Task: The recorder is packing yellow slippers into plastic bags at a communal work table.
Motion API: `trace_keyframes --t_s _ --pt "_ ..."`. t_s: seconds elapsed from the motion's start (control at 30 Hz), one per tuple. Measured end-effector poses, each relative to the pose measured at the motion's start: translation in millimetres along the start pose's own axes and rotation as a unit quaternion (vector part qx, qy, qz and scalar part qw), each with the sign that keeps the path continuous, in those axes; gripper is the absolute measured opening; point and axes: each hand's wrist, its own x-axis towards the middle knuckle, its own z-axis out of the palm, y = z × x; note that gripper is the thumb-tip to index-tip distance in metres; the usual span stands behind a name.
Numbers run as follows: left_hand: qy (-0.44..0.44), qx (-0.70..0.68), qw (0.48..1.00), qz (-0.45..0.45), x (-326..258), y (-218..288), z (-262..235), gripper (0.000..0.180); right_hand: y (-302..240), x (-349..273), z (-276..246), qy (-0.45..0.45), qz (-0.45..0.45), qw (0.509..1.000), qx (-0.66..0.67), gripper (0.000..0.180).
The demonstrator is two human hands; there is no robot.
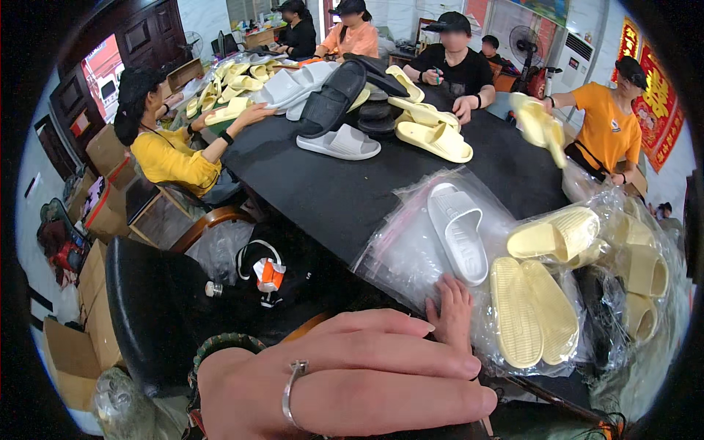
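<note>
Your right hand (pixel 452 312) rests flat, fingers spread, on the slippery clear bag (pixel 411 246) on the black surface (pixel 330 191), the light, bendy white slipper (pixel 458 231) just past your fingertips; your left hand (pixel 352 374) holds nothing.

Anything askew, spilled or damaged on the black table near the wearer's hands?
Nothing looks damaged or spilled. One white slipper lies alone on a heap of clear plastic bags, without its mate, beside bagged yellow slippers. The right hand rests on the bags; the left hand hovers close to the camera.
</note>
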Motion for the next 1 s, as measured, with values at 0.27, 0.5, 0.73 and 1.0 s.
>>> trace_keyframes --t_s 0.27,0.5,0.73,1.0 --pt "-0.239 -0.012 0.971 0.0 32.0 -6.4 -35.4 0.035 8.7 -7.5 -0.1 0.0 0.008 1.0 -0.007 0.043" --pt "-0.192 0.029 0.98 -0.04 27.7 16.5 -19.4 0.036 3.4 -3.9 -0.5 -0.004 0.001 1.0 -0.008 0.044" --pt "-0.116 0.062 0.983 -0.127 47.2 29.0 -7.9 0.035 4.3 -4.2 -1.2 0.002 0.003 1.0 -0.004 0.044" --pt "0.02 0.014 1.0 -0.007 4.9 2.7 -2.3 0.034 8.0 -8.3 0.0 0.002 0.012 1.0 -0.004 0.043"
